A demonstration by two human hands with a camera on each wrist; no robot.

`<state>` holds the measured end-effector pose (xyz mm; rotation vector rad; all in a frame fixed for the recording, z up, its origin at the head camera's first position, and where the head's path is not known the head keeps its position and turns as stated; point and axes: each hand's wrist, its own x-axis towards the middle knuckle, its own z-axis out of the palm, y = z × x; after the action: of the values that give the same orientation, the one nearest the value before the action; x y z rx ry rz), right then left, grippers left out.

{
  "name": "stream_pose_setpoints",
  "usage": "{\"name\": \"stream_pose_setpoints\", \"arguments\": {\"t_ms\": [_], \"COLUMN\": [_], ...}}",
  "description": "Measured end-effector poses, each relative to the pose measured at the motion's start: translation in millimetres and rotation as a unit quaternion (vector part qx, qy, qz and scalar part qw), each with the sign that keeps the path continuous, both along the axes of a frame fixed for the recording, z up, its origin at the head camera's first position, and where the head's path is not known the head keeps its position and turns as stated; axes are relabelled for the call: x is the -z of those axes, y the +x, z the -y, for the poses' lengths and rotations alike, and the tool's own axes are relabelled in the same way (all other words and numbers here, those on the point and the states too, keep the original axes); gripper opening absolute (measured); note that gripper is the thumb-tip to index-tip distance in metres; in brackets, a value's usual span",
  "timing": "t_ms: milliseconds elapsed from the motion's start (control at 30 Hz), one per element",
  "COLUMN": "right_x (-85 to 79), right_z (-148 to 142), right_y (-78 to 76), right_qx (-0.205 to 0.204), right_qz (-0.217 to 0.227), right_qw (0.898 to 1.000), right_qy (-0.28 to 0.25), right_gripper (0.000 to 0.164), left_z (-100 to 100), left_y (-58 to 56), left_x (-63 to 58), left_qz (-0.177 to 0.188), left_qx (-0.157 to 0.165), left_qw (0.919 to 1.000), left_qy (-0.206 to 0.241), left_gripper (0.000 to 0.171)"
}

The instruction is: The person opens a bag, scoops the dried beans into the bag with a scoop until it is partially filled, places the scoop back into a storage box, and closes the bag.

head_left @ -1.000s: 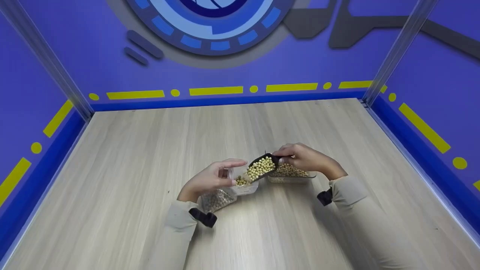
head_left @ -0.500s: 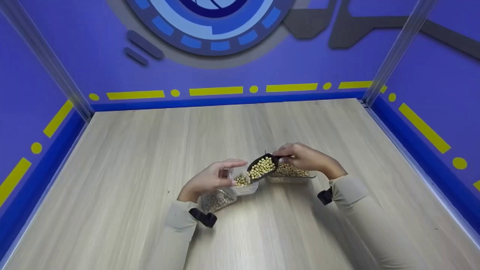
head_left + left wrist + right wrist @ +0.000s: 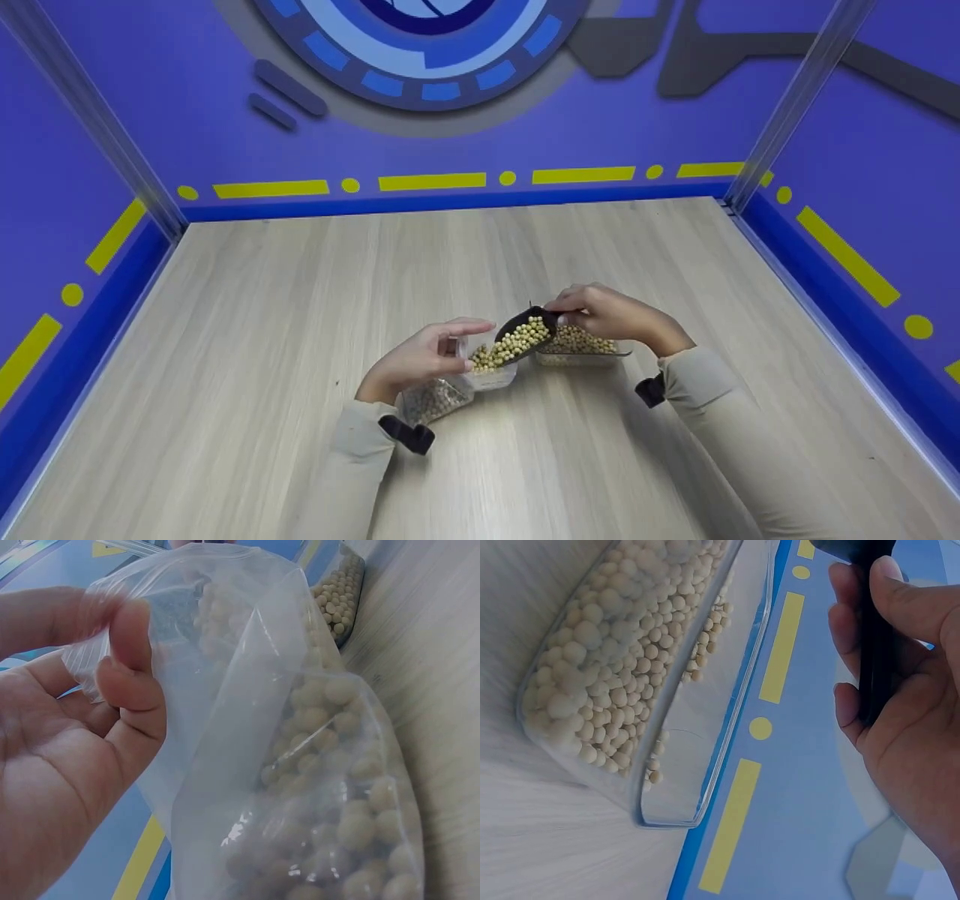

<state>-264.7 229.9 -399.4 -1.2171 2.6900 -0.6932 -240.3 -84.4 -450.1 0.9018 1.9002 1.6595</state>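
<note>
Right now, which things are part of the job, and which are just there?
For the job:
black scoop, in the right grip
clear bag, in the left grip
pale balls
clear box of balls

Just there:
wooden table underneath
blue walls

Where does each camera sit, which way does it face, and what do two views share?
Head: on the person's head, facing forward and down at the table; left hand, right hand and sleeves show.
Left wrist: on that wrist, facing the clear bag of pellets; the left hand shows.
Right wrist: on that wrist, facing the clear box of pellets; the right hand shows.
Shared by head and right wrist: that clear box, the black scoop.
</note>
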Motion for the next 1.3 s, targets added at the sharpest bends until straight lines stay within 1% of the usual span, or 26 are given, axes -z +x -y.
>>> {"name": "stream_pose_setpoints", "arguments": {"t_ms": [267,467,633,933,1067,1300], "right_x": [-0.5,-2.0,-5.6,-12.6,-15.0,-20.2], "right_z": [0.7,0.6,0.9,2.8,3.6,4.0], "right_y": [-1.1,-1.8,-1.9,-2.4,-1.9,-2.1], "right_qx": [-0.001,-0.003,-0.005,-0.004,-0.008,-0.006], "right_qz": [-0.003,-0.005,-0.01,-0.026,-0.03,-0.039], "right_qw": [1.0,1.0,1.0,1.0,0.999,0.999], "right_qy": [0.0,0.004,0.005,0.017,0.022,0.033], "right_gripper": [0.03,0.029,0.03,0.03,0.03,0.03], "left_z": [-0.1,-0.6,-0.8,-0.3,-0.2,0.4], "left_y": [-0.3,-0.7,-0.9,0.7,1.7,1.7], "left_x": [-0.3,-0.3,-2.0,-7.7,-8.6,-9.9], "left_qz": [0.001,-0.001,-0.004,-0.001,-0.007,-0.002], "left_qx": [0.001,-0.006,-0.009,0.0,-0.002,-0.013], "left_qw": [1.0,1.0,0.9999,0.9998,0.9998,0.9998], "left_qy": [-0.002,-0.006,-0.002,0.022,0.019,0.014], "left_gripper": [0.061,0.061,0.059,0.06,0.06,0.06]}}
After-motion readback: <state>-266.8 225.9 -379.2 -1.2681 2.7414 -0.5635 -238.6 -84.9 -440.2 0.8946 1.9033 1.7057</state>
